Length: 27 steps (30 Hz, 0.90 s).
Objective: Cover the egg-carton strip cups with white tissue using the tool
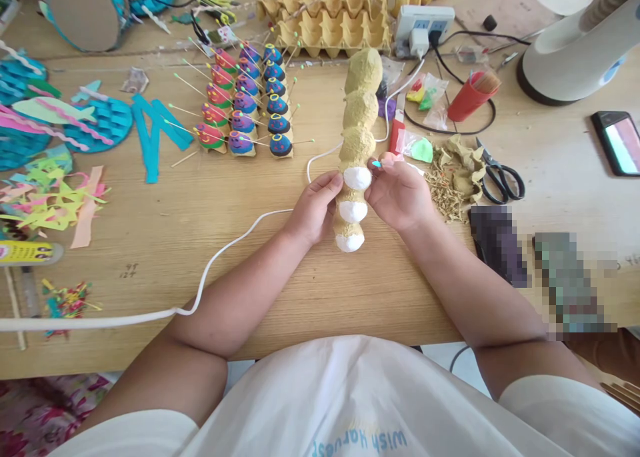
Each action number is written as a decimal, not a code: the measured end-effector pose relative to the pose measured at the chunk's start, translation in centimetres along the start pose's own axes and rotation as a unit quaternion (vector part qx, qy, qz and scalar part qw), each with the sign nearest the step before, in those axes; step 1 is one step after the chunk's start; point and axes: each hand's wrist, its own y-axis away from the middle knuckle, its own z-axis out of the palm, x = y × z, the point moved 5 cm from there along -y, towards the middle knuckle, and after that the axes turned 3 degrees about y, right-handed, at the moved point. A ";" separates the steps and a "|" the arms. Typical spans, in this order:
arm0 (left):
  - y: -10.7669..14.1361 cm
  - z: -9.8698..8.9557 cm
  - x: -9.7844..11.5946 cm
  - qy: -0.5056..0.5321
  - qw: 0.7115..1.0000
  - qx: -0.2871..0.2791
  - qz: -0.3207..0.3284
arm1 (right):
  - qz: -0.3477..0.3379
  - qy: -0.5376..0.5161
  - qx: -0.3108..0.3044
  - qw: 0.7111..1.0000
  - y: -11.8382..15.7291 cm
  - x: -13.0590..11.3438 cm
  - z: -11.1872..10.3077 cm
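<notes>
2 hands [355, 200], egg-carton caterpillar [356, 144] between

Pale wood-grain surface [210, 244] carrying: painted egg-carton figures [245, 104] on sticks; left of them, teal paper cutouts [155, 134]; right, red cup [470, 96], scissors [497, 177], phone [620, 142]; behind, egg trays [333, 17].

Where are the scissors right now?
In the head view, the black-handled scissors lie on the wooden table to the person's right, beside a pile of egg-carton scraps, between the right hand and the phone.
</notes>
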 end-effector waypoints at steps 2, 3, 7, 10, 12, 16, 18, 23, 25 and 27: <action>0.0 0.3 0.1 0.017 1.000 0.000 -0.019 | -0.003 -0.003 -0.007 1.000 0.0 0.0 0.1; 0.1 0.4 0.1 0.025 0.999 0.000 -0.026 | -0.006 -0.003 -0.012 1.000 0.0 0.1 0.1; 0.3 0.9 0.3 0.045 0.998 -0.006 -0.044 | -0.008 0.007 -0.037 0.999 0.2 0.2 0.6; 0.3 1.0 0.4 0.054 0.997 -0.013 -0.048 | -0.001 0.019 -0.037 0.999 0.2 0.3 0.8; 0.3 1.0 0.3 0.061 0.997 -0.015 -0.044 | 0.002 0.028 -0.025 0.999 0.2 0.3 0.7; 0.3 0.9 0.2 0.058 0.998 -0.015 -0.032 | -0.006 0.026 -0.010 1.000 0.0 0.3 0.3; 0.3 0.9 0.1 0.050 0.998 -0.015 -0.030 | -0.008 0.017 -0.016 1.000 0.0 0.3 0.2; 0.4 0.7 0.0 0.030 0.999 -0.017 -0.030 | 0.002 0.004 -0.019 1.000 -0.2 0.5 0.0; 0.3 0.6 0.0 0.025 0.999 -0.009 -0.035 | 0.003 -0.004 -0.022 1.000 -0.2 0.5 0.0; 0.3 0.4 0.0 0.020 0.999 -0.006 -0.037 | 0.002 -0.014 -0.025 1.000 -0.2 0.6 0.1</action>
